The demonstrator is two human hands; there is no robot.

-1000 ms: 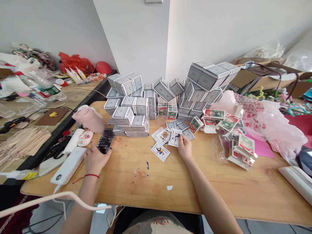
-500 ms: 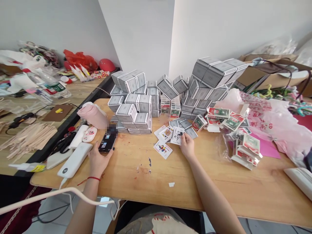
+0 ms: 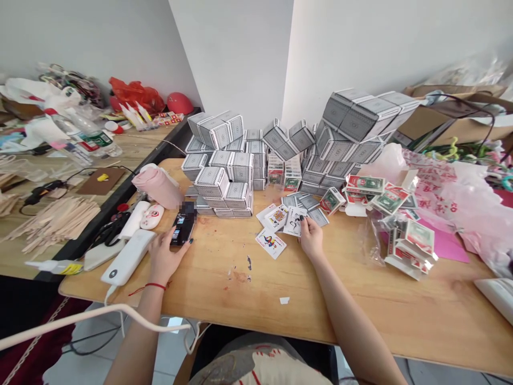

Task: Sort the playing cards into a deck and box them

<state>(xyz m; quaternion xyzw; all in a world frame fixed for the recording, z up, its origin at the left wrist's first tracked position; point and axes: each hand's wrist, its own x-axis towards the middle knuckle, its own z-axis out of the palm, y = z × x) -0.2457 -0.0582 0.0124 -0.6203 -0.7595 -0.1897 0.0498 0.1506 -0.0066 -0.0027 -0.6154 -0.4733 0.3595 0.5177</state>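
Note:
My left hand is around the near end of a black smartphone with a lit screen. Its thumb is by the right edge and a finger on the left edge. Between thumb and fingers, my right hand pinches a black-and-white joker card just over the table. Close by lie a king card and a coloured joker card, both face up. Several grey-backed cards are spread face down behind my right hand.
Stacked blocks made of grey playing cards stand at the back, with a taller leaning stack to the right. Opened red-green card boxes lie right. At left are a white power bank with its cable and a pink roll.
The camera view has shifted slightly, moving the scene a little right and up. A finger of my left hand has moved onto the phone's left edge. My right hand still holds the joker card.

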